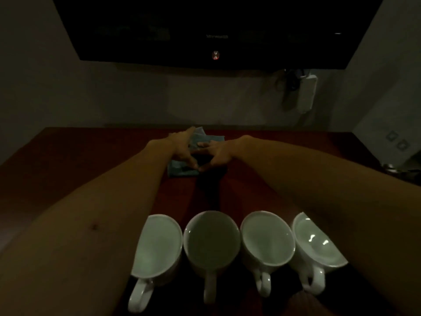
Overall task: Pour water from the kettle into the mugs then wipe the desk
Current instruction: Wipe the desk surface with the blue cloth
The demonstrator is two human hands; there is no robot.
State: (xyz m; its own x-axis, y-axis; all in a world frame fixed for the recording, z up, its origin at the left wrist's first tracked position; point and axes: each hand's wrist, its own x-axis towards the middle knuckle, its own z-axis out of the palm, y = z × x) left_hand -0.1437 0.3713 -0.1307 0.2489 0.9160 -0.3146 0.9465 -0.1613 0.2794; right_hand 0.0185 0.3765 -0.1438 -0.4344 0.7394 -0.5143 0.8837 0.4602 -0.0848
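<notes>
Four white mugs in a row along the near edge of the desk [91,160], handles toward the viewer: far-left mug [157,245], next mug [211,239], third mug [266,238], far-right mug [319,242]. Water visible in each, with a glint on the surface of the far-right one, so pouring looks finished. No kettle clearly in view; something metallic at the right edge, too dark to identify.

Both arms stretched past the mugs to a blue cloth [182,171] lying flat near the middle of the desk, toward the back. Left hand [182,147] resting on the cloth, fingers spread forward over it, thumb angled inward. Right hand [216,153] just beside it, fingers extended onto the cloth, thumb tip meeting the left thumb. Neither hand curled around the fabric; both flat and pressing down, as far as the dim light allows.

Probably at the wiping step, or folding the cloth for it. No spills discernible on the dark red surface. Remaining: wiping across the desk, with care around the full mugs.
</notes>
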